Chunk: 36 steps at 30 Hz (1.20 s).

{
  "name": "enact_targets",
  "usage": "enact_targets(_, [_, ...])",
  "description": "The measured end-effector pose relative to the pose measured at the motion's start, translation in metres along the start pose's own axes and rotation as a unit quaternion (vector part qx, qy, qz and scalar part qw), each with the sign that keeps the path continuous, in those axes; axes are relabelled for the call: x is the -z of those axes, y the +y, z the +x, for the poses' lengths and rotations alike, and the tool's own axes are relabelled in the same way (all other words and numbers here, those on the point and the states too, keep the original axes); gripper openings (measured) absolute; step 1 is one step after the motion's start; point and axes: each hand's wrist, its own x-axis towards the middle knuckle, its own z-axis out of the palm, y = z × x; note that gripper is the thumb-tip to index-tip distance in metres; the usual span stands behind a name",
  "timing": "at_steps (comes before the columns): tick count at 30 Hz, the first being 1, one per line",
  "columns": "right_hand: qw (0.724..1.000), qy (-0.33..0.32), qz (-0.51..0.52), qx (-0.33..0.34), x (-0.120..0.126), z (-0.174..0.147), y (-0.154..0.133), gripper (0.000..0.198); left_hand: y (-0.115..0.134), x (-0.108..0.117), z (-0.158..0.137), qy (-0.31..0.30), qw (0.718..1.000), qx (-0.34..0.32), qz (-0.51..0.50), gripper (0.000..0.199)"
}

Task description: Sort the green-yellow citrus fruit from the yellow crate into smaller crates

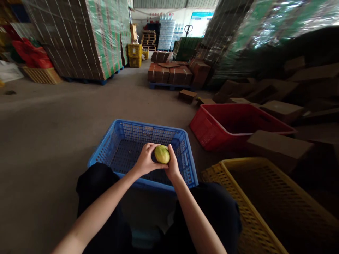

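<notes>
Between my two hands is a round, yellow-green fruit (pixel 162 154) with a slightly ribbed skin; its exact kind I cannot tell. My left hand (pixel 146 160) curves round its left side, thumb underneath and fingers over the top. On the other side, my right hand (pixel 172 164) grips it with its fingers partly hidden. Both hands are above a blue plastic crate (pixel 148 125) with slatted walls. Its visible floor bears only small specks, and my forearms cover part of the near rim. My knees in dark trousers flank the crate.
To the right stand a red tub (pixel 209 128) and a yellow crate (pixel 247 208), with cardboard boxes (pixel 280 144) beside them. Farther off are flat cartons (pixel 169 74) on a blue pallet. Tall wrapped stacks (pixel 106 38) rise at both sides. Concrete floor (pixel 53 116) extends to the left.
</notes>
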Motion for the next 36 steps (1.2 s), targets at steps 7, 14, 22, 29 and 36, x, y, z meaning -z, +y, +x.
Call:
enact_targets(7, [1.000, -0.025, -0.004, -0.006, -0.001, 0.000, -0.003, 0.045, -0.001, 0.003, -0.003, 0.079, 0.988, -0.039, 0.130, 0.076])
enact_targets(14, [0.994, -0.090, -0.052, -0.033, 0.001, -0.002, -0.006, 0.043, -0.002, 0.006, -0.001, 0.113, 0.984, -0.050, 0.131, 0.074])
enact_targets(22, [0.994, -0.076, -0.037, -0.062, 0.001, -0.002, -0.011, 0.044, -0.001, 0.014, 0.003, 0.003, 0.993, -0.076, 0.095, 0.075])
enact_targets(29, [0.994, -0.058, -0.045, -0.077, 0.002, -0.001, -0.012, 0.047, -0.001, 0.017, 0.003, -0.029, 0.993, -0.079, 0.077, 0.074])
enact_targets(36, [0.994, -0.065, -0.046, -0.078, 0.002, -0.001, -0.010, 0.049, -0.003, 0.016, 0.002, -0.024, 0.994, -0.082, 0.073, 0.068])
